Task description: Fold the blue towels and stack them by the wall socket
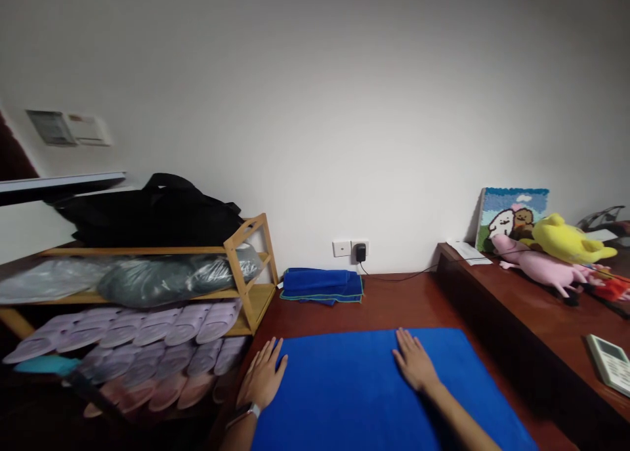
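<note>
Left hand [262,374], right hand [414,362] flat on blue towel [354,392]; slipper rack [245,283] beside.

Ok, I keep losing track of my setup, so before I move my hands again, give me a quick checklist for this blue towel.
Left hand on the blue towel, at its edge: ok.
Right hand lying flat on the towel: ok.
Both hands empty and open: ok.
Towel's visible part smooth, no folds: ok.
Folded towel by the wall, apart from both hands: ok.
Towel's near end: cannot tell, out of view.
</note>
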A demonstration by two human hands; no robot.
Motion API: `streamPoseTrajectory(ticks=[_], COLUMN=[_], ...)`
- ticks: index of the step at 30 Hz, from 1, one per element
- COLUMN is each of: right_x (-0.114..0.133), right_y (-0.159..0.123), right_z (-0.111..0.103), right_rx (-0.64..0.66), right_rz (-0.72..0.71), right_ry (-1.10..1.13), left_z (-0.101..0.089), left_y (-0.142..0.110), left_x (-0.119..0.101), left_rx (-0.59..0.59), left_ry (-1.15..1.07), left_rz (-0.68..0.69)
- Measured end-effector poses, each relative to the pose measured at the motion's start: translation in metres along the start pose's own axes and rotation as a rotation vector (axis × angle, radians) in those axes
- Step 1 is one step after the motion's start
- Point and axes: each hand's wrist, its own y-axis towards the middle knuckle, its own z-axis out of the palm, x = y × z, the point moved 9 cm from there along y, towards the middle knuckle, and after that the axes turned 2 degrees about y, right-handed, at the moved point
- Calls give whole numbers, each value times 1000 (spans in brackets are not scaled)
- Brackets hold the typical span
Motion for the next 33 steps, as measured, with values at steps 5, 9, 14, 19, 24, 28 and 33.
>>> streamPoseTrajectory(ticks=[5, 9, 14, 19, 24, 28, 33], right_x=[-164, -199, -158, -97, 12, 141, 248], right_y=[-16, -19, -39, -98, -134, -134, -123], right_z=[-44, -61, -63, -38, -11, 13, 53], right_rx=[-55, -110, -209, -260, -130, -15, 62], right_rz=[299, 317, 201, 78, -19, -170, -283], right_ry=[-45, 95, 169, 239, 202, 159, 193], left_z=[3, 2, -8, -27, -44, -54, -59], left_y=[1, 1, 8, -12, -94, -149, -170], left_x=[3, 3, 7, 13, -16, -30, -34], left_rx=[0, 36, 63, 4, 20, 77, 129], left_ry=[-28, -48, -159, -279, -199, -92, -32], left_rz=[-8, -5, -29, -76, 151, 216, 210])
